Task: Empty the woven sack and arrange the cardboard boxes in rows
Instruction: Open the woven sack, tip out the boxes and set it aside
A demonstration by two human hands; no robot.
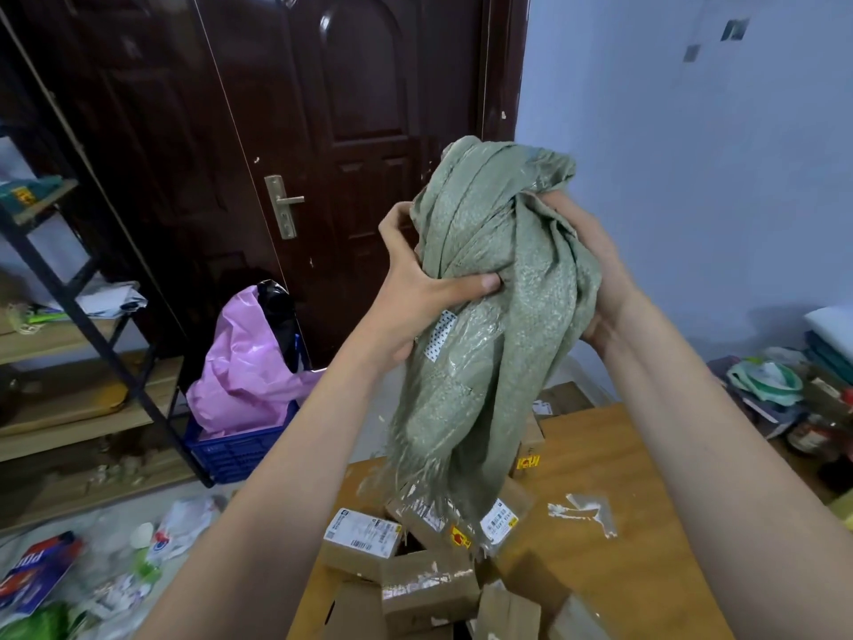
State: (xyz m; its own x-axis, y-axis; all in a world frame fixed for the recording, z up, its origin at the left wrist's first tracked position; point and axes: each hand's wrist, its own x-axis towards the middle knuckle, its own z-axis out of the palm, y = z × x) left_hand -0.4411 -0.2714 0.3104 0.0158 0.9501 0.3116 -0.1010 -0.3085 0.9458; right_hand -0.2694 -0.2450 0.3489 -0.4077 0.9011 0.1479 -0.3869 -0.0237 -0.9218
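Boxes (369, 542) lie jumbled low in the frame on the table (614, 459), some overlapping, none lined up. Above them, at centre frame, hangs the sack (484, 325), bunched and limp with its frayed mouth down, so the emptying looks done or nearly so; whether anything remains inside cannot be seen. Arranging the rows is all still to do. Left hand (415, 288) grips the sack's left side, thumb pressed across the weave, fingers curled behind. Right hand (595, 270) clutches the gathered cloth on the right, its fingers mostly hidden in the folds.
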